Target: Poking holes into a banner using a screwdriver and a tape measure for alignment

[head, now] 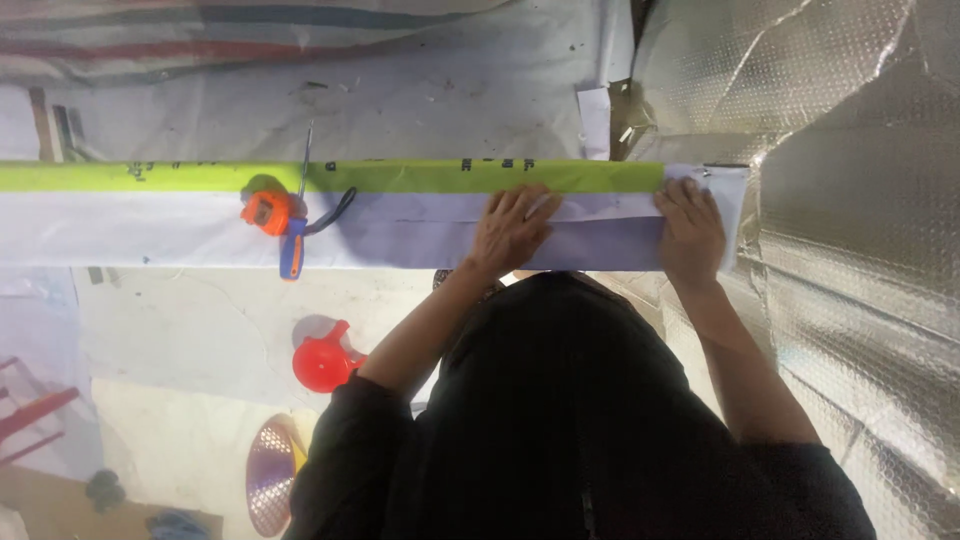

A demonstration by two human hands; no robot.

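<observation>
Both hands flat, nothing gripped: my left hand (512, 228) & right hand (692, 232) press palms-down, fingers spread, on a long white sheet (180, 228) folded across the workbench. Sheet looks light, thin, floppy, prob. easy to crease; best held at the folded edge near its right end. Just beyond my fingers, touching the sheet, runs a yellow-green strip (420, 176) w/ small dark markings along it. Left, an orange tape measure (265, 211) & blue-handled screwdriver (294, 232) lie on the sheet. Right, silver bubble foil (850, 200).
</observation>
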